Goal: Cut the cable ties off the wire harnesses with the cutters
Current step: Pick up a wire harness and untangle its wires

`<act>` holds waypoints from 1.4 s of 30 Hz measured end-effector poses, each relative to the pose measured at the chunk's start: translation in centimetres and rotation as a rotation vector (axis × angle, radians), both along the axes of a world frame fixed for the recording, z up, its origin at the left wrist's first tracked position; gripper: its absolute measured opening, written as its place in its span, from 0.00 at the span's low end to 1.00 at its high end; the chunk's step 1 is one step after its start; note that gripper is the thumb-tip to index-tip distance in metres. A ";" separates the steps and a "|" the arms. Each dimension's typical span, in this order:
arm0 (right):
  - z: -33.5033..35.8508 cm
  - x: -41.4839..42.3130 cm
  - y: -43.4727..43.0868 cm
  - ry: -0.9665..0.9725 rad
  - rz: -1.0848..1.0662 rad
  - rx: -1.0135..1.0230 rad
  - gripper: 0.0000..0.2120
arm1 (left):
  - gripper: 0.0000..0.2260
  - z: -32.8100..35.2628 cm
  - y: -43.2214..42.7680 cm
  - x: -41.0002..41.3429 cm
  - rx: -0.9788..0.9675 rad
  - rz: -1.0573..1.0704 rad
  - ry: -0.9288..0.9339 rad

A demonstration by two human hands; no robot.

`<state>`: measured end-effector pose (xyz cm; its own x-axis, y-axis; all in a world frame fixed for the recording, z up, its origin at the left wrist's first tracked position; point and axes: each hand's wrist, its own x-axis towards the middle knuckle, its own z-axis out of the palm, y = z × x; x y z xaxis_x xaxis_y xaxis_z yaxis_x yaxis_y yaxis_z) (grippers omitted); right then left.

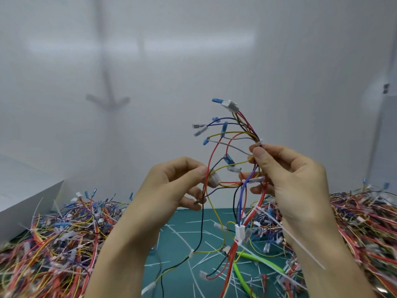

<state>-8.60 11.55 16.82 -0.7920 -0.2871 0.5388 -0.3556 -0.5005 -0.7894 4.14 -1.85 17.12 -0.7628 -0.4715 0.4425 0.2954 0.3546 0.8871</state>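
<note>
Harness work in progress: you hold one wire harness (247, 125) up above the middle of the counter, hands apart. The left hand (169, 183) pinches a side branch by a white connector (213, 179). The right hand (296, 179) pinches the main bundle just under a white cable tie (258, 143). Neither hand holds the cutters (261, 260), whose green handles lie on the teal cutting mat (193, 218) toward the near edge, right of centre, under the hanging wires. The step now looks like finding and presenting the ties, so keep your right pinch close to that top tie and turn the bundle until its locking head faces you. Let the left hand go for the cutters, since the branch it holds carries no load. Slide one blade tip under the band only, away from the insulation, and snip beside the head. More ties wait lower down: a long-tailed tie (256, 209) near your right wrist, another (237, 241) below a white plug, and one (191, 252) on the black and yellow strand. Work down from the top so loosened wires fall clear. Tangled heaps sit along the left edge (53, 237) and right edge (365, 216); which is finished cannot be told.
</note>
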 end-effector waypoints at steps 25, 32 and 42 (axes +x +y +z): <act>0.3 0.1 0.2 0.001 -0.033 -0.061 0.04 | 0.11 -0.1 -1.5 0.5 0.043 0.178 0.121; 0.1 -0.2 0.2 0.004 -0.034 -0.042 0.05 | 0.02 -0.4 -2.1 0.7 0.004 0.232 0.083; 0.1 -0.6 0.3 -0.033 -0.142 -0.167 0.05 | 0.16 -1.3 -1.6 -0.5 -0.114 0.001 -0.232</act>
